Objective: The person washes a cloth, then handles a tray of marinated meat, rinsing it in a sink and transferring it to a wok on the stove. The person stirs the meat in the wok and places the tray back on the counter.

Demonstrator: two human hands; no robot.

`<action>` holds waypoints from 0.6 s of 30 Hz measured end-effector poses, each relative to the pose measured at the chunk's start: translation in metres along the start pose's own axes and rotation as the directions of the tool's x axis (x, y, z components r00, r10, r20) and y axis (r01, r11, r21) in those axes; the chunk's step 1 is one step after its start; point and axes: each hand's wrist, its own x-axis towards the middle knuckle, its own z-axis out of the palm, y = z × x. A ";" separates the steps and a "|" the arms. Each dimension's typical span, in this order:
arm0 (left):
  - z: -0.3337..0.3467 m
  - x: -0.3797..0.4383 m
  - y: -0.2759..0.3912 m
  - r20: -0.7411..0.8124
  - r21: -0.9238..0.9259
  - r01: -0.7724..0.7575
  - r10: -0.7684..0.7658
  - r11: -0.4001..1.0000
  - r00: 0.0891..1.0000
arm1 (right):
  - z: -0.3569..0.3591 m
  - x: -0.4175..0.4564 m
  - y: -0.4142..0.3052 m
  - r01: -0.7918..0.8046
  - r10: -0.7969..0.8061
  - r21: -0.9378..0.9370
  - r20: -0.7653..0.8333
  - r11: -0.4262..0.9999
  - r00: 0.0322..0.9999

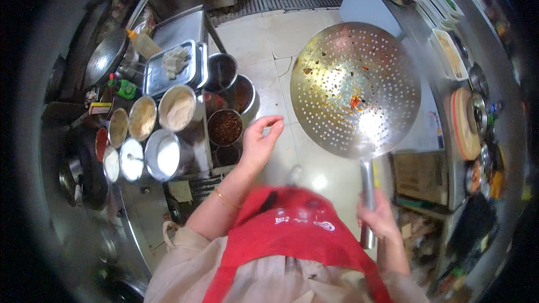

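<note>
My right hand (378,214) is closed round the metal handle of a large perforated steel strainer ladle (332,88). Its round bowl is raised over the floor at the right of centre, with reddish bits and dark specks on its surface. My left hand (262,136) is in the air left of the bowl, thumb and forefinger near each other, and nothing shows between them. Beside that hand, to the left, stands a metal pot of dark reddish-brown contents (225,127).
Bowls of powders and seasonings, among them a pale powder bowl (178,107), cover the left counter. Behind them lies a metal tray (149,76) with a greyish lump. The right counter holds white dishes (463,76) and a round board (467,124). A floor drain grate (290,1) runs ahead.
</note>
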 end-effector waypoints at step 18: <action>0.126 0.446 0.073 -0.076 0.116 -0.008 0.016 0.993 0.997 | -0.113 0.354 -0.308 0.029 -0.030 0.017 0.032 0.999 0.999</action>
